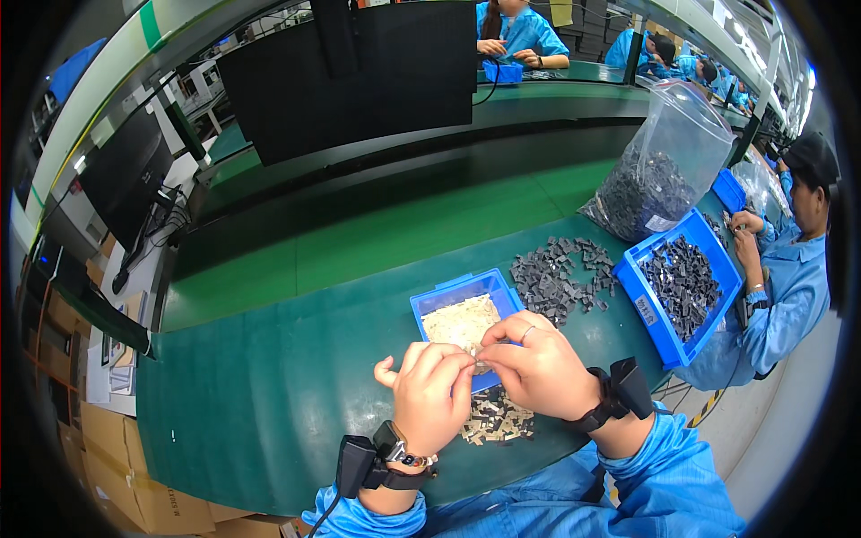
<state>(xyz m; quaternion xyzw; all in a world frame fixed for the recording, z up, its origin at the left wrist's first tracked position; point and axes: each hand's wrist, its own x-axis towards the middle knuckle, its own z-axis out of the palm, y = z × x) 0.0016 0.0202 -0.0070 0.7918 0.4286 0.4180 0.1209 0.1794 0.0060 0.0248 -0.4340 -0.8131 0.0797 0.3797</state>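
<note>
left hand (432,394) and right hand (549,369) pinch what seems a tiny dark piece (478,360); the heap of dark-grey, rectangular, plastic-looking pieces (547,285) lies ahead-right, nearer my right.

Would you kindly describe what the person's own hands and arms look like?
Both sleeves are blue; each black wrist strap carries a boxy black module, a dark cable by the left one. By the left hand sit a rectangular watch and bracelet; on the right hand, a thin ring.

Factory assembly floor: green workbench (269,377), blue bin (662,342) of small parts (682,287), co-workers (794,287) in blue
</note>
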